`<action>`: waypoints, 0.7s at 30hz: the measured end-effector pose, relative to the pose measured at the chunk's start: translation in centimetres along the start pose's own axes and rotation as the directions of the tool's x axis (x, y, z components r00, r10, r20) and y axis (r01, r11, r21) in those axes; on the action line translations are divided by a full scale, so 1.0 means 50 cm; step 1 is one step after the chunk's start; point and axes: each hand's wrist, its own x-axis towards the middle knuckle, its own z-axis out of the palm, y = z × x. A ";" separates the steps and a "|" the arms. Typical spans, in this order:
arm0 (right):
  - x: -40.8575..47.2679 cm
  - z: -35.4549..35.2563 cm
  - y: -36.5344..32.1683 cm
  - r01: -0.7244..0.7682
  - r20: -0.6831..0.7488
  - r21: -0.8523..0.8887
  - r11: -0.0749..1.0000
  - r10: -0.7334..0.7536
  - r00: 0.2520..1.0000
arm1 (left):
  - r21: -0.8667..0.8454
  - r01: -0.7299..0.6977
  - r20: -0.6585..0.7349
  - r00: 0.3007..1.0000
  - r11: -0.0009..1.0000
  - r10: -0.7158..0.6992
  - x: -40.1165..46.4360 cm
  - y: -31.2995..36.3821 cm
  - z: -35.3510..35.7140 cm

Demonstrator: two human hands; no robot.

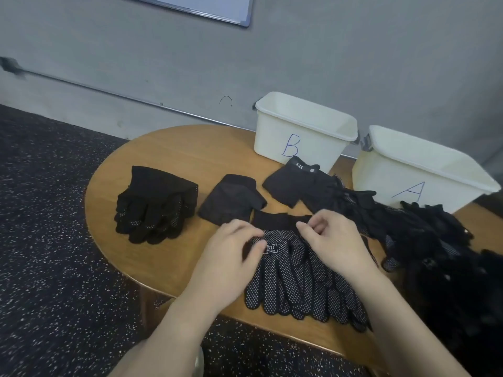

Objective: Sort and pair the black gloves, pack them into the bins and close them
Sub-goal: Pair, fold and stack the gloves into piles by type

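Two hands pinch the dotted gloves (299, 273): left hand (231, 254) and right hand (329, 240) at their cuffs. Bin B (304, 131) stands beyond them.

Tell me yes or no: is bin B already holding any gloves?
No. Bin B shows only its bare white inner wall, and the gloves lie out on the table, including the dotted gloves under both hands.

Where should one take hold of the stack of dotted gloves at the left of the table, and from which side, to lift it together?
Probably at the plain cuff end of the stack of dotted gloves, coming from the wall side of the table. There the cuffs lie squarely on each other in one thick band, while the fingers at the near end spread loose and would likely slip apart.
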 end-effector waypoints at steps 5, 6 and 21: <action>-0.054 0.001 0.021 -0.093 0.116 0.028 0.995 0.089 0.989 | 0.158 -0.121 0.196 0.977 0.980 0.089 -0.021 0.025 0.050; -0.059 0.002 0.022 -0.097 0.129 0.052 0.994 0.089 0.988 | 0.204 -0.141 0.213 0.972 0.969 0.097 -0.021 0.027 0.055; -0.075 -0.011 0.027 -0.086 0.102 0.108 0.990 0.075 0.992 | 0.318 -0.221 0.334 0.936 0.922 0.109 -0.018 0.016 0.079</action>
